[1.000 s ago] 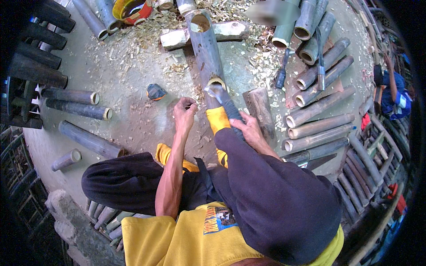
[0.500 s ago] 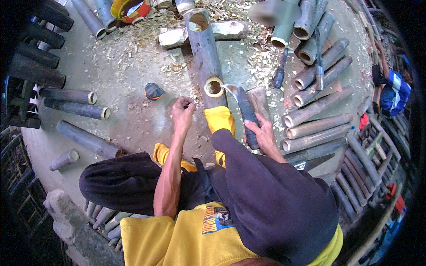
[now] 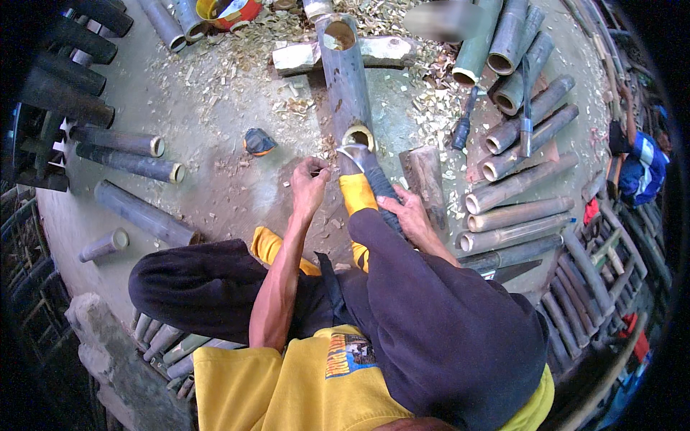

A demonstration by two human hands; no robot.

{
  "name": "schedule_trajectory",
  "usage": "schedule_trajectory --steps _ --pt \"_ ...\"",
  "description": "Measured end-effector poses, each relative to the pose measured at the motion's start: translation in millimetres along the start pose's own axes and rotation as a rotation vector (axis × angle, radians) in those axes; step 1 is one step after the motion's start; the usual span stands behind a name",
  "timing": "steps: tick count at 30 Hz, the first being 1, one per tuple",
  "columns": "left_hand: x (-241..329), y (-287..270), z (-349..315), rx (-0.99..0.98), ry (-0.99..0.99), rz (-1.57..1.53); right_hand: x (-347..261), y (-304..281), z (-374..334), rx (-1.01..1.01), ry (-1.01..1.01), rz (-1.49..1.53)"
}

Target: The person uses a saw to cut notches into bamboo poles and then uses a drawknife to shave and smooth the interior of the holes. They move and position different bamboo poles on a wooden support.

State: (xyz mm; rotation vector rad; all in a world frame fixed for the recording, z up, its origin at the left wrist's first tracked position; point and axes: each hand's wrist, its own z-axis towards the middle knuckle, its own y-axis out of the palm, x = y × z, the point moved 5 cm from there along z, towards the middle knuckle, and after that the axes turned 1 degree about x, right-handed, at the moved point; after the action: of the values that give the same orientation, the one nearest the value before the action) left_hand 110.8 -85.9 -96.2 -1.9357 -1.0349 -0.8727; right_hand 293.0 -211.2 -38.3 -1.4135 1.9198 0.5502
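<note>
My right hand (image 3: 408,214) grips dark-handled tool (image 3: 376,177), curved metal blade (image 3: 353,149) beside pale-rimmed opening (image 3: 358,136) in grey bamboo tube (image 3: 346,90); my left hand (image 3: 310,182) half-curled, contents unclear.

The long dark-grey bamboo tube (image 3: 350,93) beneath the tool looks smooth, faintly glossy, its pale cut edges matt. The curved metal blade (image 3: 352,150) catches the light brightly; the long dark handle (image 3: 377,176) seems duller. Near me, the brown wooden log (image 3: 425,183) is rough, the loose black cloth trousers (image 3: 453,323) soft and matt.
</note>
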Motion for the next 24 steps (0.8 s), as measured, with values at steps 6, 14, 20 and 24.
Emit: schedule_trajectory --steps 6,14,20,24 --pt "-5.4 -9.2 -0.6 0.035 0.009 -0.027 -16.3 -7.1 -19.7 -0.054 0.169 0.051" --pt "-7.8 -4.4 1.1 0.056 -0.021 -0.026 -36.6 -27.5 -31.7 0.004 0.178 0.023" --pt "-10.1 -8.7 -1.0 0.018 -0.009 0.005 -18.8 -21.0 -21.8 -0.029 0.201 -0.007" --pt "-5.3 -9.6 -0.3 0.056 -0.026 -0.051 -36.5 -33.9 -30.4 -0.009 0.217 -0.002"
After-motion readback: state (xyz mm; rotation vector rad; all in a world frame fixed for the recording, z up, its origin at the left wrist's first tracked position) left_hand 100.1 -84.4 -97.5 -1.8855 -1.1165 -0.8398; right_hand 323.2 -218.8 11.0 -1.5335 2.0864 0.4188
